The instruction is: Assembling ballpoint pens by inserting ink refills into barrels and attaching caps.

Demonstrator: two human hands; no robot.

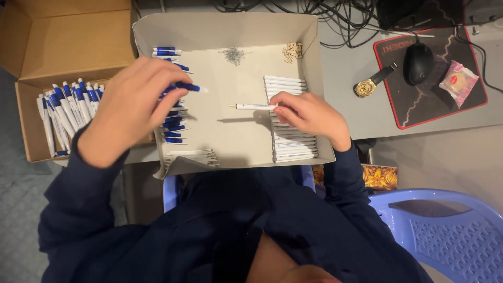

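Brown cardboard box (31, 131) at far left: finished blue-and-white pens, packed upright-ish. Left hand (126, 112) fingers closed on a blue pen part (187, 87), long axis left–right, white tip toward the tray's middle. Grey cardboard tray (230, 141), matte. Right hand (312, 114) fingertips pinch a white barrel (254, 106), thin point toward the left hand. The two parts lie near, not touching, roughly in line. Wristwatch (365, 87), mouse (417, 63) beyond.

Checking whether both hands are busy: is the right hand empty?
No, the right hand pinches a white pen barrel over the tray, while the left hand holds a blue part.
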